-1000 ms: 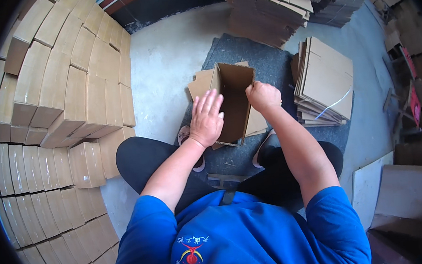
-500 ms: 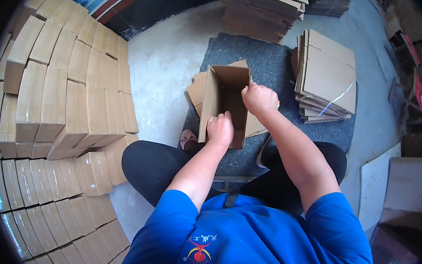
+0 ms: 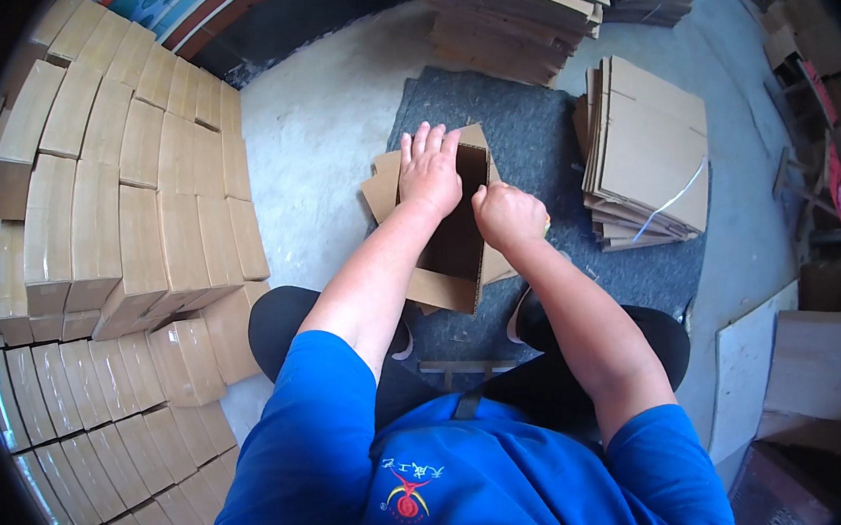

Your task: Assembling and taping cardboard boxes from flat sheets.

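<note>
Between my feet stands an open cardboard box [image 3: 443,287], its inside in shadow. My left hand [image 3: 430,174] lies flat with fingers stretched over the far left part of the box, holding nothing. Closed fingers of my right hand [image 3: 510,216] grip the top edge of the box's right wall. A small yellowish thing shows beside that hand, too little of it to name. Flat cardboard pieces [image 3: 381,194] stick out from under and behind the box.
The box is on a dark grey mat [image 3: 551,151]. To the right is a stack of flattened cartons [image 3: 652,142] with a white strap; further flattened stacks [image 3: 519,14] stand beyond. Closed cartons [image 3: 137,227] form a wall at left. Boards [image 3: 829,357] lean at lower right.
My left hand has opened and moved from the box's near end to its far left part. My right hand has slid slightly nearer along the right wall. The near flap now shows folded over.
</note>
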### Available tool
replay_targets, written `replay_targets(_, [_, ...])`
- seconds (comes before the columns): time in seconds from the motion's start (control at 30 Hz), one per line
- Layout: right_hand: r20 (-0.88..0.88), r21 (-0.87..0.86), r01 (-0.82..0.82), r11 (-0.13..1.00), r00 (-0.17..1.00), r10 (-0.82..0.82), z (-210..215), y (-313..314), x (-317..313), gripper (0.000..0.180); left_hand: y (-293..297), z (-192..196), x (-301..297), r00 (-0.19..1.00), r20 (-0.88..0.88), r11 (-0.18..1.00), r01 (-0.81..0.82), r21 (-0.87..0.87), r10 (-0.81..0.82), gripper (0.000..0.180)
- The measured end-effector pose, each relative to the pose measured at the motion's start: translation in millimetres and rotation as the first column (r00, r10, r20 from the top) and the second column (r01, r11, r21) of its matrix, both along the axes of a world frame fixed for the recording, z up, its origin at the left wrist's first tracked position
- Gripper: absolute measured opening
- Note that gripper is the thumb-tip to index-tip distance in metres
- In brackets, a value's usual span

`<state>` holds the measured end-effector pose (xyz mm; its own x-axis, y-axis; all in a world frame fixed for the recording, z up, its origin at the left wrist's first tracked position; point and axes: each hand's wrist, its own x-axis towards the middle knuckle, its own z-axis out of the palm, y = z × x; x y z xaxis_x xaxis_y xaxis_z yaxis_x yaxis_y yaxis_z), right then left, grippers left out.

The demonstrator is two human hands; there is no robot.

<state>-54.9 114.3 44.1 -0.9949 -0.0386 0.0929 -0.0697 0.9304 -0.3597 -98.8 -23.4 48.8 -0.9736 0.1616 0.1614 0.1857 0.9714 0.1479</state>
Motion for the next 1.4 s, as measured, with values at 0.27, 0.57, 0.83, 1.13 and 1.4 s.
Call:
replay_targets(0.27, [0.188, -0.044, -0.021, 0.999, 0.982, 0.029, 18, -13, 1, 0.041, 9, -72, 58, 0.933, 0.341, 0.994, -0.108, -0.036, 0.114, 0.056])
replay_targets(0.57, [0.214, 0.061, -0.049, 0.997, 0.976, 0.035, 17, 1, -7, 0.038, -54, 34, 30, 0.988, -0.072, 0.901, -0.091, 0.424, 0.134, 0.048])
replay_targets(0.83, [0.436, 0.261, -0.138, 0.955, 0.9, 0.011, 30, -49, -21, 0.067, -34, -39, 94, 0.948, 0.314, 0.931, -0.078, 0.356, -0.041, 0.093])
replay_targets(1.13, [0.457, 0.261, -0.271, 0.927, 0.88, 0.128, 31, -36, 17, 0.07, -37, -28, 106, 0.905, 0.425, 0.994, -0.043, 0.098, -0.003, 0.087])
replay_targets(1.4, [0.565, 0.187, -0.427, 0.885, 0.783, 0.259, 25, -34, 123, 0.083, -40, -23, 84, 0.977, 0.213, 0.987, -0.048, 0.151, 0.015, 0.052])
